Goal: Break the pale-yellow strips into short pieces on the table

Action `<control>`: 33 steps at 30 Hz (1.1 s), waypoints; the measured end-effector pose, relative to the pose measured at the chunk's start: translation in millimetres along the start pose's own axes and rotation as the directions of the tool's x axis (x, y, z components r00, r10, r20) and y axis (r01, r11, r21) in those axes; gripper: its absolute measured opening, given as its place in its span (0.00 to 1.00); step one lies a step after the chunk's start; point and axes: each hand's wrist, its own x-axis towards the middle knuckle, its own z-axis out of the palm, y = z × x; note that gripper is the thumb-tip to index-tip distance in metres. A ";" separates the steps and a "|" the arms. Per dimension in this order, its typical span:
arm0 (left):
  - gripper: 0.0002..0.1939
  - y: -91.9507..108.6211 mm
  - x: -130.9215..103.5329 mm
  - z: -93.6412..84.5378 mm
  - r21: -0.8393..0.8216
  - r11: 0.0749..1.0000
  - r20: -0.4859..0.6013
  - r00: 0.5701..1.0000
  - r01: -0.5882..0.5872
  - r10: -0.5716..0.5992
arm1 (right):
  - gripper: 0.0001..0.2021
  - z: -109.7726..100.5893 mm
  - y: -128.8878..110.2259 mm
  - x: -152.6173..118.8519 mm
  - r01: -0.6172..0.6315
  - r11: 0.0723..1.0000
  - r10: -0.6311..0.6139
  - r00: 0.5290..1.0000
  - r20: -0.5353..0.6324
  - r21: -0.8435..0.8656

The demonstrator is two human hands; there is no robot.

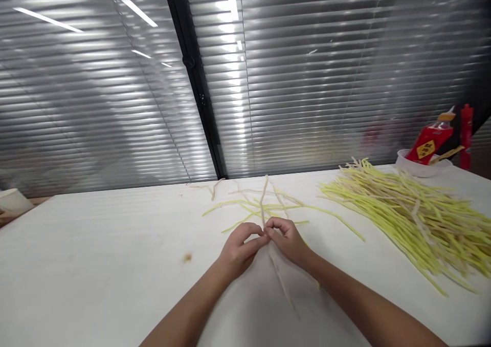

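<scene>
A beige, fuzzy pipe cleaner (263, 203) is pinched between my two hands, its upper end standing up away from me. My left hand (241, 247) grips it from the left, thumb and forefinger closed. My right hand (287, 239) meets it from the right in a like pinch, the fingertips of both hands touching. A pale strand (284, 285) runs down below the hands toward me; whether it is the same piece I cannot tell. Just beyond the hands, several loose yellow and beige pipe cleaners (333, 215) lie crossed on the white table (115, 265).
At the right lies a large pile of yellow and beige pipe cleaners (414, 219). Behind it, a white bowl (414, 169) holds a red bottle (427, 142) with an orange cap. Blinds behind glass (314, 81) border the table's far edge. A pale container (14, 201) stands far left.
</scene>
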 end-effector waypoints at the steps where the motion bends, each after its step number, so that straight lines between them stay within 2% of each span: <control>1: 0.15 -0.2 0.8 -1.3 0.039 0.998 0.024 0.999 -0.040 0.039 | 0.07 0.5 -1.2 -0.3 -0.014 1.000 0.014 1.000 -0.011 -0.014; 4: 0.11 -1.0 5.2 -4.5 0.096 0.993 0.078 0.995 -0.061 0.054 | 0.08 2.7 -4.2 -0.5 -0.090 0.995 0.092 0.995 -0.041 0.043; 9: 0.10 -3.7 10.9 -9.1 0.051 0.996 0.105 0.993 -0.068 0.062 | 0.11 3.1 -8.3 0.7 -0.273 0.925 0.288 0.957 -0.019 0.263; 13: 0.11 -5.8 9.3 -9.6 0.128 0.984 0.118 0.987 -0.127 0.112 | 0.11 -1.7 -14.0 0.8 -0.304 0.917 0.296 0.953 0.072 0.258; 17: 0.09 -6.4 8.1 -8.2 0.070 0.995 0.105 0.992 -0.072 0.065 | 0.13 -5.6 -17.1 1.0 -0.340 0.888 0.318 0.940 0.119 0.310; 19: 0.08 -6.3 9.2 -8.3 0.110 0.991 0.153 0.987 -0.072 0.055 | 0.14 -6.6 -16.4 1.4 -0.386 0.844 0.358 0.922 0.146 0.372; 23: 0.09 -6.3 11.2 -10.8 0.228 0.960 0.230 0.967 -0.164 0.110 | 0.13 -8.3 -14.0 1.7 -0.468 0.725 0.414 0.882 0.224 0.505; 26: 0.09 -6.8 8.1 -11.4 0.186 0.967 0.179 0.974 -0.172 0.138 | 0.14 -9.4 -14.8 1.0 -0.468 0.730 0.388 0.884 0.263 0.497; 28: 0.10 -6.8 3.6 -9.3 0.129 0.984 0.118 0.987 -0.120 0.105 | 0.13 -9.6 -16.4 0.4 -0.440 0.769 0.352 0.897 0.268 0.465; 31: 0.10 -5.3 -2.0 -2.1 0.010 0.999 -0.040 0.998 0.038 -0.038 | 0.12 -8.3 -17.8 -0.3 -0.360 0.817 0.283 0.931 0.232 0.450; 33: 0.09 -2.7 -2.2 3.9 -0.105 0.982 -0.158 0.973 0.154 -0.170 | 0.12 -6.6 -17.4 -0.8 -0.277 0.860 0.226 0.960 0.166 0.429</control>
